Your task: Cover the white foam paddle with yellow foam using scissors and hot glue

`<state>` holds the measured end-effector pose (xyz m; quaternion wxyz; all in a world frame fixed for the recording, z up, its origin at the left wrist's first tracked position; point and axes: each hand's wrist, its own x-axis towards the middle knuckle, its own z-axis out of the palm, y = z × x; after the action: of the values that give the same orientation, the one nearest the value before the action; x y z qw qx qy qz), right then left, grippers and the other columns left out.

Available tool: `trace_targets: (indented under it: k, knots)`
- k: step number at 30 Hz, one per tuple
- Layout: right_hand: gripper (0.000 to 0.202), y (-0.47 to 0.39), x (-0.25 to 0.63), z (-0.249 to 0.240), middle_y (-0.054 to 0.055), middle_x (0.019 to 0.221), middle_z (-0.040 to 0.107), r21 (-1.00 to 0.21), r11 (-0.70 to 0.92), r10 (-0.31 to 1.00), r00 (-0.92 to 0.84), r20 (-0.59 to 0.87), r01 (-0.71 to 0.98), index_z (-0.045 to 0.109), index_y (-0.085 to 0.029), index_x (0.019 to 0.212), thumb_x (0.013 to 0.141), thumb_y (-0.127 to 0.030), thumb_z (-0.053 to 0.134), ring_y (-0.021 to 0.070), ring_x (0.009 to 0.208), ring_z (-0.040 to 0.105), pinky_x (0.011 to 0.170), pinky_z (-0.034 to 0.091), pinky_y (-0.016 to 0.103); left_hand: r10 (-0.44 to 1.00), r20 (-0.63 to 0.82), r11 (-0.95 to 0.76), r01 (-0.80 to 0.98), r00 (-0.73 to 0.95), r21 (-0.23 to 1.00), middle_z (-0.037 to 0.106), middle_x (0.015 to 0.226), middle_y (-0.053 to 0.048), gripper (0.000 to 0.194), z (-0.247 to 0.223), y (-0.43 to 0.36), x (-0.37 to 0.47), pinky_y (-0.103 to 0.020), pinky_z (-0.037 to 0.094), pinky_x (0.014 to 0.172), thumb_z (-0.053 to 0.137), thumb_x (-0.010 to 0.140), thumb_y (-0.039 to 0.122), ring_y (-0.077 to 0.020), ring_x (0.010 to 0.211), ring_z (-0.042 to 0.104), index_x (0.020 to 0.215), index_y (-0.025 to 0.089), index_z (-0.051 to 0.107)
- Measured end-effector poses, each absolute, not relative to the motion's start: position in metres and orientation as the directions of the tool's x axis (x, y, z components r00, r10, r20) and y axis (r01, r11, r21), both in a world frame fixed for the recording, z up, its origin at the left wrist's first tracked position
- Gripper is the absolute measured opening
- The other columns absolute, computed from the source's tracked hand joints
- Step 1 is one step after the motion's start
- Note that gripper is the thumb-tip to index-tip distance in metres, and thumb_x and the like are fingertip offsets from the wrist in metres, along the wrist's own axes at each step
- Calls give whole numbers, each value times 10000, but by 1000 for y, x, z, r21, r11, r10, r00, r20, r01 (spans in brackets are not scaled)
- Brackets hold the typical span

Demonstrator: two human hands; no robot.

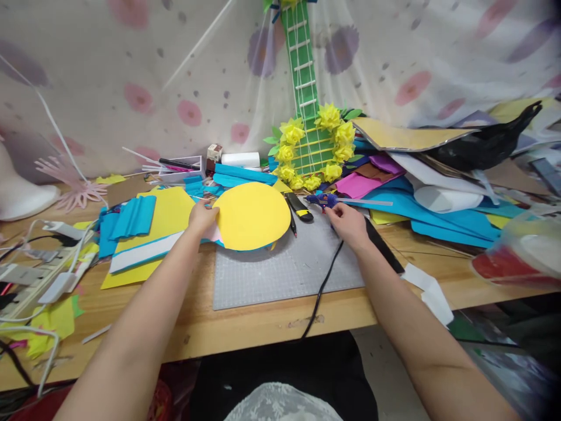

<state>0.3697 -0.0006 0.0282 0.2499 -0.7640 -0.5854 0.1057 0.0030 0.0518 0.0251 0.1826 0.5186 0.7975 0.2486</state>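
A yellow oval paper piece (254, 216) with a blue rim showing at its lower edge is pinched at its left side by my left hand (204, 217). My right hand (348, 224) has its fingers closed at the handle of a blue hot glue gun (324, 200); a pale glue stick (368, 202) juts out behind it to the right. The gun's black cord (326, 280) runs down across the grey cutting mat (280, 286). Between the hands lie a black and yellow utility knife (300, 207) and a dark pen-like thing (291, 223), partly covered by the oval.
A green paper guitar with yellow flowers (309, 137) leans at the back. Blue crepe paper (135, 217) lies on yellow sheets (170, 204) at left, near a power strip (39, 280). Piled papers (438, 204) and a plastic cup (521, 257) are at right.
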Motion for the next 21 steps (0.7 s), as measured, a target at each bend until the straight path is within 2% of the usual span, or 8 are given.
trace_targets:
  k: [4,8,10,13,16,18,21]
  knots:
    - [350,1,384,17,56,670,621,-465,-246,927,346,143,850,537,-202,666,781,-532,531,196,645,550,596,356,297,909,2,327,716,-416,617,680,1086,-93,470,27,47,3,-333,464,858,602,731,314,-245,1000,626,1171,147,600]
    - [377,8,388,-3,106,872,642,-451,-150,900,310,305,880,579,-166,845,738,-528,581,235,811,580,709,420,325,902,59,292,708,-427,643,689,1061,-70,401,26,42,4,-311,457,864,609,734,312,-217,990,629,1106,164,626]
    - [407,12,387,-13,140,942,640,-435,-105,900,272,340,894,593,-134,928,740,-495,586,263,895,578,782,432,352,906,92,263,721,-412,641,684,1079,-72,381,25,41,4,-307,453,874,583,757,308,-212,1009,624,1108,166,622]
    - [443,17,382,-22,183,986,636,-411,-70,925,213,316,909,597,-85,1017,762,-446,567,296,947,572,845,429,391,929,50,273,770,-367,577,657,1142,-101,467,25,39,6,-340,451,881,553,786,398,-248,1049,609,1190,164,574]
    - [413,18,378,-27,208,1015,635,-417,-58,936,196,294,907,588,-54,1058,799,-367,517,308,971,574,876,427,416,955,-33,277,847,-294,453,621,1204,-137,599,27,34,8,-390,448,879,543,773,515,-306,1088,585,1262,169,519]
    - [400,17,376,-27,222,1051,628,-450,-61,929,216,302,891,575,-41,1081,804,-320,498,312,1007,570,903,420,426,960,-41,268,874,-276,404,612,1213,-145,603,29,29,11,-405,452,867,522,776,543,-323,1097,578,1253,174,518]
    - [410,14,375,-25,235,1104,613,-533,-79,912,277,304,843,553,-44,1113,790,-292,503,314,1061,563,925,415,426,950,-4,287,872,-311,396,610,1210,-154,592,31,17,19,-436,461,847,485,793,553,-337,1079,584,1253,180,495]
